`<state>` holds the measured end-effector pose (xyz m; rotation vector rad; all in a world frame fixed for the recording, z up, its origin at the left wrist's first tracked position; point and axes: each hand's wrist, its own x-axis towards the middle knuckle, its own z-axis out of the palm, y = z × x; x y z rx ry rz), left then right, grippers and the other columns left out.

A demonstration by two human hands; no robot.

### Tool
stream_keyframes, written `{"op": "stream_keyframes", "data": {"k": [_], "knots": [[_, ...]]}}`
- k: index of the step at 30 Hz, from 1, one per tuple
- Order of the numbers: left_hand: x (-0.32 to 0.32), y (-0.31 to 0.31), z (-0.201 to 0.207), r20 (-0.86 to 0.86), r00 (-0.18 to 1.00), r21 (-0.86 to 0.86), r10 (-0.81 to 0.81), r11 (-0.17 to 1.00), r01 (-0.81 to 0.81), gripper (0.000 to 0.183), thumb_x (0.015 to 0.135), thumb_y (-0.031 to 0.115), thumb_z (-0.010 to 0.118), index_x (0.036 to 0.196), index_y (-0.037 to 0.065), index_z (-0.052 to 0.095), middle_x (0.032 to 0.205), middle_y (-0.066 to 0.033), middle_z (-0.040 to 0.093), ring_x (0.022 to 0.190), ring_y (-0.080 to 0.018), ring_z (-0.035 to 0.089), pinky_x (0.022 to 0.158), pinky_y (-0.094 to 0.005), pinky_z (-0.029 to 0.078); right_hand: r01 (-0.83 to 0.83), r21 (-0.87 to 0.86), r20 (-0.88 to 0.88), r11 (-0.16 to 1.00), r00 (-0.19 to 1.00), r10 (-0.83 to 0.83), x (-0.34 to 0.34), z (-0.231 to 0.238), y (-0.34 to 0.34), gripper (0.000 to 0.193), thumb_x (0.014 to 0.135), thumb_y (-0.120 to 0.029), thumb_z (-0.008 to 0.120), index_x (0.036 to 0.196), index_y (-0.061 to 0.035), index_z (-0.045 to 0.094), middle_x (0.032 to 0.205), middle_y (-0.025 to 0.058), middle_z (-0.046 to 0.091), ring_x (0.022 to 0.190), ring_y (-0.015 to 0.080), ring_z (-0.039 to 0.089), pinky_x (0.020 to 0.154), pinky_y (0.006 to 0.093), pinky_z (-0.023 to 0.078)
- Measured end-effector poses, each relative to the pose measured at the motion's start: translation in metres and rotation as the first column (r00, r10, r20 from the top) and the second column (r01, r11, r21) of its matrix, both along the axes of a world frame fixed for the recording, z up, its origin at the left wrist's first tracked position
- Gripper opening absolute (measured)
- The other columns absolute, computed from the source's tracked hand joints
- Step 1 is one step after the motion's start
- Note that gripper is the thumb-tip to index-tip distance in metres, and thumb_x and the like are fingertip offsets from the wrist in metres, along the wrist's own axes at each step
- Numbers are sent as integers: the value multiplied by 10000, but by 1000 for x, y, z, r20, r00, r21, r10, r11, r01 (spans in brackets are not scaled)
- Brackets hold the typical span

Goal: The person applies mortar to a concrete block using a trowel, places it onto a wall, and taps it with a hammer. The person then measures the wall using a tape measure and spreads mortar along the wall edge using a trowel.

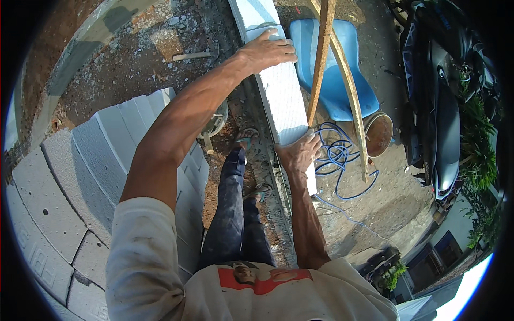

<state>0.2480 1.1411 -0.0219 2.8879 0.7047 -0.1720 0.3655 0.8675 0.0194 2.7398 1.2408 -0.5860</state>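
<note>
A long white lightweight concrete block (285, 101) lies in line on top of a narrow wall. My left hand (265, 52) clasps it near its far end, the thumb on top and the fingers reaching over the right side. At the near end, my right hand (299, 153) grips the block with its fingers curled along the right edge; part of the grip is hidden. Just past my left hand, another white block (254, 13) meets the far end. A further white piece (311, 181) shows beside my right wrist.
Pale blocks (107, 144) are stacked at my left. A wooden-handled hammer (194, 55) lies on rubble. Right of the wall are a blue plastic chair (332, 69), leaning timbers (323, 59), a coiled blue hose (337, 147), a bucket (378, 135) and a parked motorbike (447, 101).
</note>
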Motion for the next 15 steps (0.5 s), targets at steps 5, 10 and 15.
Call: {"op": "stream_keyframes", "data": {"k": [5, 10, 15], "knots": [[5, 0, -15, -28, 999, 77, 36, 996, -34, 722, 890, -72, 664, 1471, 342, 552, 1589, 100, 481, 1526, -143, 365, 1362, -487, 197, -11, -55, -47, 998, 999, 9, 5, 1, 3, 1068, 612, -411, 921, 1421, 72, 419, 1295, 201, 487, 1284, 411, 462, 1073, 572, 380], [12, -6, -14, -86, 996, 165, 22, 986, -8, 817, 866, -78, 709, 1529, 343, 484, 1626, 72, 425, 1553, -199, 323, 1352, -445, 232, -13, -124, -109, 992, 994, 0, 18, 15, -11, 1167, 622, -449, 932, 1500, 55, 352, 1356, 207, 450, 1335, 413, 415, 1083, 598, 363], [-31, -28, -16, 272, 940, -45, 204, 979, -200, 553, 1042, 312, 509, 1561, 132, 450, 1659, -167, 384, 1553, -343, 311, 1281, -541, 231, -64, -12, -187, 998, 980, 61, 32, 10, -69, 1142, 679, -384, 925, 1564, -20, 302, 1434, 242, 400, 1358, 442, 383, 1100, 635, 345]]}}
